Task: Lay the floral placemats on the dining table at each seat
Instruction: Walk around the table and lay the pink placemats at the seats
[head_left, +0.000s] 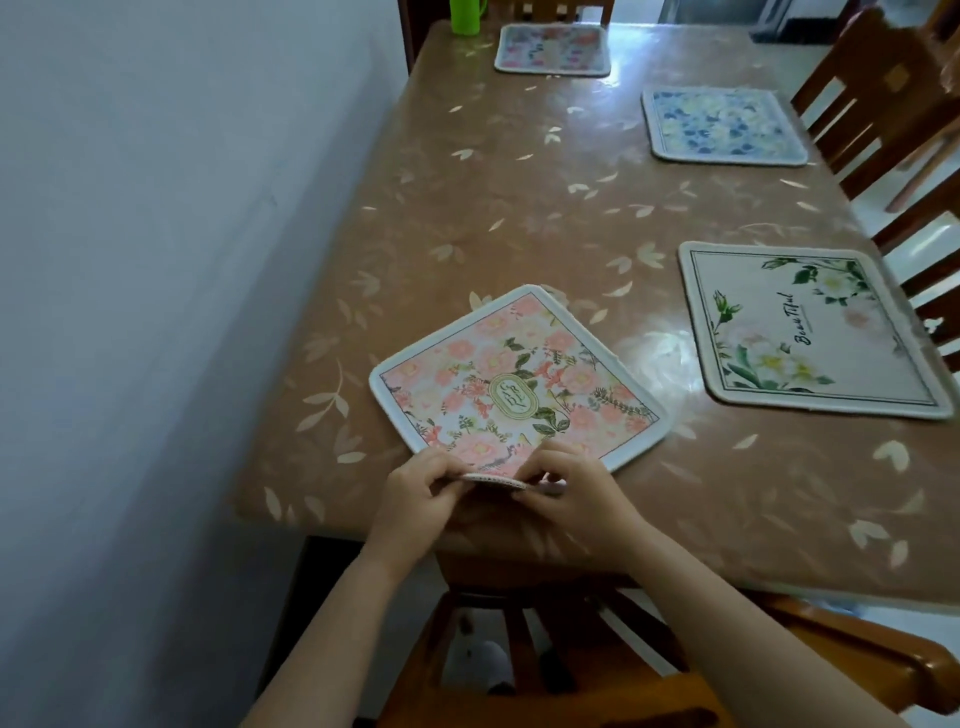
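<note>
Four on the bench (519, 208): three mats (810, 332) squared beyond the grips, pink placemat (519, 384) askew, near corner pinched by our left grip (415, 499) and right grip (571, 493), we judge to straighten it.

Dining room, viewed from your place at the table's near end

A plain pale wall (156, 260) runs down your left, and the long dining table (519, 208) sits close along it. Its brown cover is printed with pale leaves and shows soft white glare toward the far end and the right side. Slat-backed wooden chairs (883, 104) line your right. Another wooden chair (571, 675) is tucked in directly below you, and the top of one more (556, 8) shows at the far end. Light-coloured floor (800, 57) is visible beyond the table.
</note>
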